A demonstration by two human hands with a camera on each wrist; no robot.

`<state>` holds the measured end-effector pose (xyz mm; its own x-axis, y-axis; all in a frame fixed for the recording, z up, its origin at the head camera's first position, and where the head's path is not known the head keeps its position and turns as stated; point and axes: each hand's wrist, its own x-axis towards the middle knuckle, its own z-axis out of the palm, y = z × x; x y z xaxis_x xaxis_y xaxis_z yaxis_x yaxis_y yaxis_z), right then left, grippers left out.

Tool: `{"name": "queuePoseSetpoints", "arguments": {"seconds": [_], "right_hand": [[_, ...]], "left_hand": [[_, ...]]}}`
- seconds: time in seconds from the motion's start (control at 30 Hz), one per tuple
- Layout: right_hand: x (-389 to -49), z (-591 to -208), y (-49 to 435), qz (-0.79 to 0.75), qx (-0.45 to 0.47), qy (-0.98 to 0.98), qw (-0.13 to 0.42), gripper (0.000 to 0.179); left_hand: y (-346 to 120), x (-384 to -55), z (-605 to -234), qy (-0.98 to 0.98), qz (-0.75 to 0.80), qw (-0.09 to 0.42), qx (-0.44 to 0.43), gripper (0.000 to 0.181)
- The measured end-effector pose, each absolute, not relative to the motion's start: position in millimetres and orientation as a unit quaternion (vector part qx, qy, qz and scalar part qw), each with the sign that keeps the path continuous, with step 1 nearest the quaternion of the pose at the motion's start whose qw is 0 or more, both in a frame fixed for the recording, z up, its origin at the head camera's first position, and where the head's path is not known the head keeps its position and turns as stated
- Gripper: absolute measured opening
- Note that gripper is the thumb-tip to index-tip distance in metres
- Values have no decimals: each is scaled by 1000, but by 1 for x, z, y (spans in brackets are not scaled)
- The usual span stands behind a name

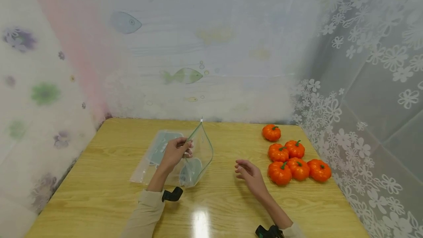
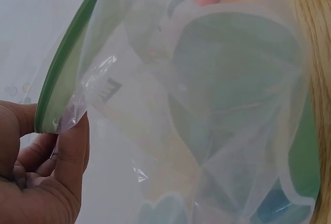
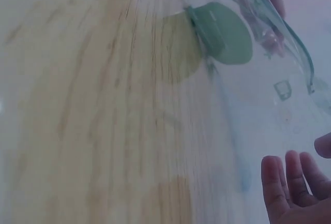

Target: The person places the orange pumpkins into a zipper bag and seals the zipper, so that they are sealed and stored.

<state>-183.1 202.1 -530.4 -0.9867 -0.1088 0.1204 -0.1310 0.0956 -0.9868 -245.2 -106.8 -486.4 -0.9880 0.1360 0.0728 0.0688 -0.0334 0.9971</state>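
A clear zip bag (image 1: 205, 149) with green printed patches and a green zip edge stands partly raised from the table, its mouth spread apart. My left hand (image 1: 176, 152) pinches the bag's edge between thumb and fingers; in the left wrist view the green zip strip (image 2: 67, 53) runs up from those fingertips. To the right of the bag, apart from it, my right hand (image 1: 251, 175) hovers above the table with loosely bent fingers and nothing in it. Several orange toy pumpkins (image 1: 299, 169) with green stems sit further right.
All of this is on a wood-grain table (image 1: 224, 201). Its back edge meets a wall covering (image 1: 231, 58) with printed fish. A grey flowered covering (image 1: 373, 131) borders the right side, close to the pumpkins. On the left is another patterned covering (image 1: 43, 127).
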Motion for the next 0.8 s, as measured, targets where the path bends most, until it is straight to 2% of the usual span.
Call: {"name": "queuePoseSetpoints", "arguments": {"seconds": [0.3, 0.5, 0.8], "right_hand": [[-176, -513, 235, 642, 74, -762, 47, 31], [-175, -498, 263, 603, 80, -788, 97, 29], [-170, -481, 322, 496, 122, -856, 81, 34]], "left_hand": [[-105, -245, -490, 685, 725, 15, 65, 35], [-105, -245, -493, 679, 732, 11, 54, 30], [-102, -244, -493, 670, 740, 5, 59, 33]]}}
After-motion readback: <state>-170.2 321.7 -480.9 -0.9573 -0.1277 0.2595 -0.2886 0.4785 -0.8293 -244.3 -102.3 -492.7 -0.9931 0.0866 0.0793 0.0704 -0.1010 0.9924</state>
